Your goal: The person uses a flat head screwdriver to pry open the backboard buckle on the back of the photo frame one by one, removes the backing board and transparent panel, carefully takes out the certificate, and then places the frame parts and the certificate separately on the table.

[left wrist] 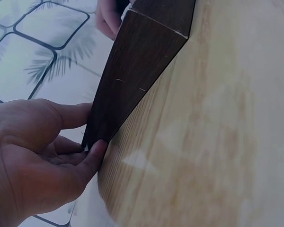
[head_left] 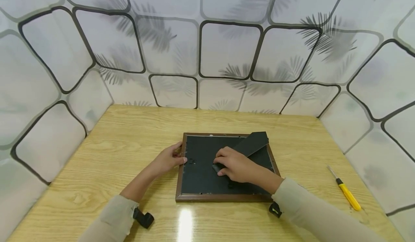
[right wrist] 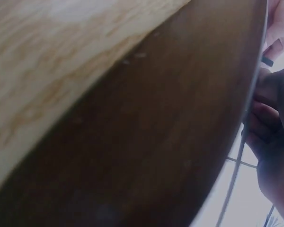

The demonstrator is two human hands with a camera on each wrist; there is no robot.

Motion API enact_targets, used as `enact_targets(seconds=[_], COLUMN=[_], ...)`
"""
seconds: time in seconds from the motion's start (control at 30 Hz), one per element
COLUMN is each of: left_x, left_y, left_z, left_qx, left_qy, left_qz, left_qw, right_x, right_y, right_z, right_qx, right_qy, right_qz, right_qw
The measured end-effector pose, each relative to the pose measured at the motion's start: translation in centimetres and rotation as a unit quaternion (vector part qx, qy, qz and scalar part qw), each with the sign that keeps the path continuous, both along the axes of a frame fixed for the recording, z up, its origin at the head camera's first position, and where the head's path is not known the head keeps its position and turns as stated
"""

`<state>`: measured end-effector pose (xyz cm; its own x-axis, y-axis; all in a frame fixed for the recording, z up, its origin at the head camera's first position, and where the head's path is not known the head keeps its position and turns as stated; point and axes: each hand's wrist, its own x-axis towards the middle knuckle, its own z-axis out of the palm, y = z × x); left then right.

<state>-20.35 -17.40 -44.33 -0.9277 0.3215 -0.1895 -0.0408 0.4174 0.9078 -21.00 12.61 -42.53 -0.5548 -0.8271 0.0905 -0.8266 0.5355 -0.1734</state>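
A picture frame point(head_left: 201, 197) with a brown wooden border lies on the table, its black backing board point(head_left: 201, 177) facing up. My left hand point(head_left: 168, 158) holds the frame's left edge, with the thumb on top; in the left wrist view its fingers pinch the dark side of the frame point(left wrist: 132, 61). Across the backing slants a black easel stand point(head_left: 253, 143), its wide end over the upper right border. My right hand point(head_left: 236, 165) pinches the stand's lower left end. In the right wrist view the brown frame side point(right wrist: 146, 104) fills the middle, and the right hand point(right wrist: 274, 127) is partly cut off.
A screwdriver point(head_left: 348, 195) with a yellow handle lies on the wooden table point(head_left: 136, 133) at the right. Patterned white cloth walls point(head_left: 172, 47) enclose the table's back and sides.
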Motion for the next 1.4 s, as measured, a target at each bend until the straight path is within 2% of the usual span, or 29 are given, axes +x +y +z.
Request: enact_targets(seconds=[0.23, 0.4, 0.5, 0.6, 0.77, 0.87, 0.97, 1.07, 1.2, 1.4], left_x=[0.0, 0.1, 0.1, 0.0, 0.1, 0.0, 0.0, 0.0, 0.0, -0.1], left_y=[0.1, 0.0, 0.1, 0.1, 0.0, -0.1, -0.2, -0.2, -0.1, 0.0], left_z=[0.2, 0.4, 0.4, 0.3, 0.4, 0.3, 0.3, 0.3, 0.2, 0.0], left_qx=[-0.008, -0.01, -0.01, -0.014, -0.016, -0.014, -0.013, -0.013, -0.012, -0.025], left_qy=[-0.007, -0.007, -0.006, -0.005, -0.007, -0.007, -0.007, -0.007, -0.005, 0.012], left_qz=[0.002, -0.001, 0.0, 0.001, 0.005, 0.005, 0.006, 0.005, 0.001, -0.009], left_qw=[0.9999, 0.9999, 0.9999, 0.9999, 0.9998, 0.9999, 0.9999, 0.9999, 0.9999, 0.9996], right_x=[0.1, 0.1, 0.1, 0.0, -0.1, -0.3, -0.4, -0.4, -0.3, -0.1], right_y=[-0.2, -0.3, -0.3, -0.2, 0.1, 0.2, 0.1, -0.1, -0.3, -0.1], right_z=[0.4, 0.5, 0.5, 0.4, 0.1, -0.1, -0.4, -0.6, -0.7, -0.7], right_qx=[0.028, 0.038, 0.037, 0.03, 0.013, 0.002, -0.005, -0.005, 0.005, 0.008], right_qy=[0.11, 0.134, 0.128, 0.104, 0.016, -0.041, -0.071, -0.07, -0.049, -0.026], right_qz=[0.039, 0.048, 0.043, 0.039, 0.027, 0.018, 0.017, 0.018, 0.018, 0.022], right_qw=[0.9927, 0.9891, 0.9902, 0.9933, 0.9994, 0.999, 0.9973, 0.9973, 0.9986, 0.9994])
